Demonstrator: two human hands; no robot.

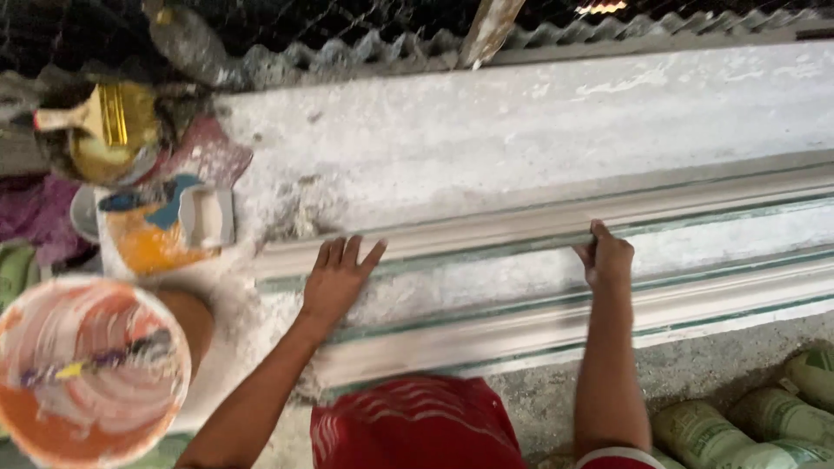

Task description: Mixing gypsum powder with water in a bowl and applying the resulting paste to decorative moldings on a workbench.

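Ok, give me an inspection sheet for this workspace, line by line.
Surface: long white slab, dusty and patchy, with plaster crumbs near its left end.
Job's things: long plaster moulding with ridges and green edge lines, lying along the slab.
Clutter: orange bucket smeared with white plaster; small orange and blue tub; yellow-handled brush; purple cloth; green sacks at lower right.
Grippers: left hand flat on the moulding, fingers spread; right hand with fingertips on an upper ridge; neither holds a tool.
Cables: nothing seen.
Surroundings: corrugated sheet and wire mesh behind the slab; grey floor in front.
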